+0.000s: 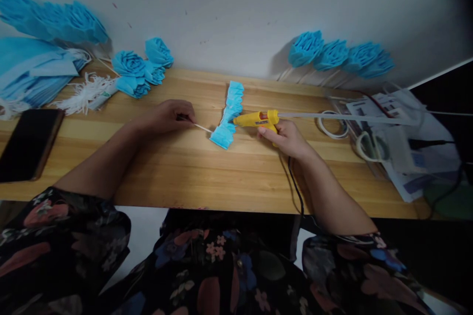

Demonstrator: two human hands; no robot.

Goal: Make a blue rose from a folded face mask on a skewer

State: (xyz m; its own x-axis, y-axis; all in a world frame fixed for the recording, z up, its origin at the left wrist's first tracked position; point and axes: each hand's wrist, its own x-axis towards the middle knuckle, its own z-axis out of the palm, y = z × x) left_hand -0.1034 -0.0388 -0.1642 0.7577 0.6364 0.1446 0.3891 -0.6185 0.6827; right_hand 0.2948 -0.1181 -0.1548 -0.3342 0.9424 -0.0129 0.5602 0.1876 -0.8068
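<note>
My left hand [173,114] is closed around a thin pale stick [202,128], whose far end meets the near end of a pleated blue strip [229,114] lying on the table. In my right hand [283,137] is a yellow hot glue gun [258,118], gripped by its handle. The gun's nozzle points left and is at the strip's right edge; I cannot tell whether it touches. A long, whitish glue stick [332,117] sticks out of the gun's back, and a black cord [293,182] hangs from the handle.
Blue flowers on sticks [306,49] lean against the wall at right; more blue flowers [129,64] lie at left. Blue face masks [33,69], white ear loops [86,93] and a phone [29,145] occupy the left. Scissors [371,146], a white ring [332,124] and papers [406,182] lie right.
</note>
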